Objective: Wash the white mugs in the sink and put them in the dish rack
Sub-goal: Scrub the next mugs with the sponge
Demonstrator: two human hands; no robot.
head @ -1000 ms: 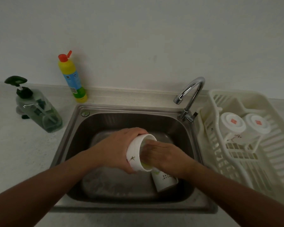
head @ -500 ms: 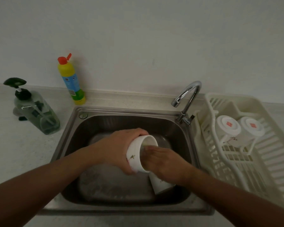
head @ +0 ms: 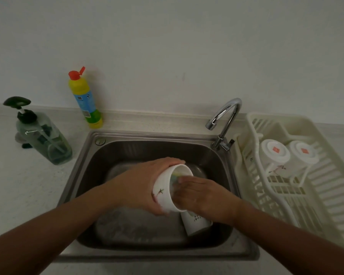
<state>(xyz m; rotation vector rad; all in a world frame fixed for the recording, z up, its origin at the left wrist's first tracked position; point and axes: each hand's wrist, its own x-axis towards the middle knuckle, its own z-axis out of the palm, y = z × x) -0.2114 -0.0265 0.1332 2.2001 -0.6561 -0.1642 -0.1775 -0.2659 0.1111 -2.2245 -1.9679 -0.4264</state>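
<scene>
My left hand (head: 141, 185) grips a white mug (head: 166, 190) with a small plant print, tipped on its side over the steel sink (head: 127, 155), mouth to the right. My right hand (head: 199, 193) has its fingers pushed into the mug's mouth, where a bit of yellow-green sponge (head: 176, 174) shows; the fingertips are hidden inside. A second white mug (head: 196, 224) lies in the sink under my right wrist. Two white mugs (head: 274, 155) (head: 303, 155) stand upside down in the cream dish rack (head: 326, 195) on the right.
A chrome tap (head: 225, 118) curves over the sink's back right corner, with no water seen running. A yellow dish-soap bottle (head: 85, 100) stands by the wall, and a clear pump dispenser (head: 42, 135) sits on the counter to the left.
The mug has tipped a little more upright in my left hand, and my right hand has shifted slightly inside its mouth. The view has dropped a little.
</scene>
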